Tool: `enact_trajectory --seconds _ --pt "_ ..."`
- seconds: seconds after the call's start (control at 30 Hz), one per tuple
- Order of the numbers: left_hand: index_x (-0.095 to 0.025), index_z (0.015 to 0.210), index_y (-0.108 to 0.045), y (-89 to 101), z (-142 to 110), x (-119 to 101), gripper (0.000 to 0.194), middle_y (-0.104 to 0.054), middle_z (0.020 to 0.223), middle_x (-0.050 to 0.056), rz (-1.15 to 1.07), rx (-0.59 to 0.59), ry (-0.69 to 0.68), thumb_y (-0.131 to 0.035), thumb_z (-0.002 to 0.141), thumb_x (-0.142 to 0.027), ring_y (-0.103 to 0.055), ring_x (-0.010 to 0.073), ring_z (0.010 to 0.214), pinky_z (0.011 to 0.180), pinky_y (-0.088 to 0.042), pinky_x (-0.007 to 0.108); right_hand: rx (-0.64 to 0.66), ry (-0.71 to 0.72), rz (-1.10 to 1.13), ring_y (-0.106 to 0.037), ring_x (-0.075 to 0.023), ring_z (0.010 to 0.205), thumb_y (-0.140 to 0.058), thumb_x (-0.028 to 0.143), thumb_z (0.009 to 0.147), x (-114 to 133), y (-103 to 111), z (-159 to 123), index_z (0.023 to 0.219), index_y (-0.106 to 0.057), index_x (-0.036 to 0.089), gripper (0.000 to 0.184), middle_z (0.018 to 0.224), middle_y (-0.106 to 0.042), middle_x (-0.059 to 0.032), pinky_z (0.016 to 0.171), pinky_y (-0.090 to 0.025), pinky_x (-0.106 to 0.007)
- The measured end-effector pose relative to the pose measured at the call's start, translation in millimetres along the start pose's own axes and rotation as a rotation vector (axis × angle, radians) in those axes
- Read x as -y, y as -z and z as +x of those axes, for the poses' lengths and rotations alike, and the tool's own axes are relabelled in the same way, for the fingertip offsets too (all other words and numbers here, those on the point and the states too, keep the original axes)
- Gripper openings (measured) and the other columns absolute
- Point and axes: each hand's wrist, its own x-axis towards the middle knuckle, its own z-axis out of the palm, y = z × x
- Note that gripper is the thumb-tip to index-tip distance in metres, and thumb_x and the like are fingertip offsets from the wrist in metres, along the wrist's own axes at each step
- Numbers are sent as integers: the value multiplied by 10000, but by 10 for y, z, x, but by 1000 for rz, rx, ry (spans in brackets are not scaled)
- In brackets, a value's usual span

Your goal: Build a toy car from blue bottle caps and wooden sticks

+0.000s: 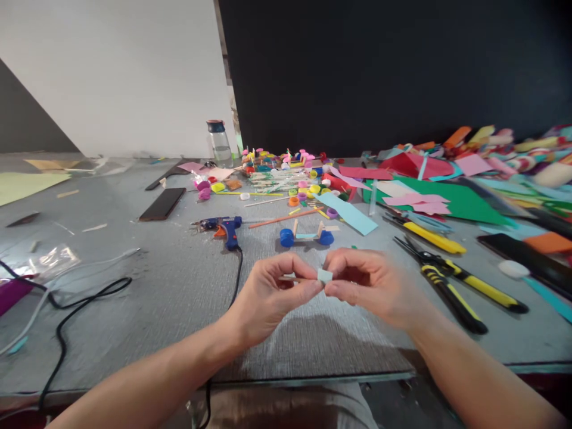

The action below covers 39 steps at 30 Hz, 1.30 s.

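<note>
With our left hand (pixel 274 293) and our right hand (pixel 373 284), we are pinching the small pale-blue piece (pixel 325 275) between thumbs and fingertips. We are holding it above the grey table (pixel 170 316), nearer to us than the blue-wheeled frame (pixel 306 236).

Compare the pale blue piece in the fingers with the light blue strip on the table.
The pale blue piece is held in the fingers, while the light blue strip lies on the table. The piece is small; the strip is much larger. Both are light blue.
</note>
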Motion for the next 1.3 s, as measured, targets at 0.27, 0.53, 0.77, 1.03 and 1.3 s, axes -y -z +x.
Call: enact_trajectory --seconds 0.27,0.53,0.77,1.03,1.3 --pt "-176 712 -654 -53 -21 -11 105 -622 663 -14 277 -106 -163 -720 776 -226 -491 105 603 577 -391 237 -9 -5 -30 -421 -119 635 -649 376 927 -3 -21 -19 743 -571 205 263 727 -507 17 554 -325 -270" --pt "-170 760 -647 -50 -7 -37 128 -622 714 -15 268 -100 -53 -711 784 -277 -467 88 577 547 -383 227 -39 52 -109 -467 -143 730 -638 350 944 7 -12 -35 759 -567 210 243 793 -532 2 617 -349 -296" --pt "-147 755 -637 -23 5 -65 176 -573 700 -24 221 -14 -31 -706 817 -296 -434 81 607 545 -366 206 -24 121 -183 -493 -146 725 -608 292 961 40 -3 -43 755 -577 205 226 763 -554 1 623 -373 -306" --pt "-149 790 -628 -32 -13 -38 107 -589 730 -30 258 -33 -45 -670 818 -243 -466 78 632 571 -395 200 -38 51 -218 -499 -129 726 -648 332 944 27 21 -34 789 -621 212 198 783 -583 19 629 -378 -289" --pt "-184 851 -638 -17 -54 40 44 -643 814 -26 379 -45 -140 -640 866 -225 -565 108 742 677 -463 245 -50 19 -215 -506 -131 733 -643 313 937 31 14 -44 778 -599 217 190 787 -581 21 637 -382 -288"
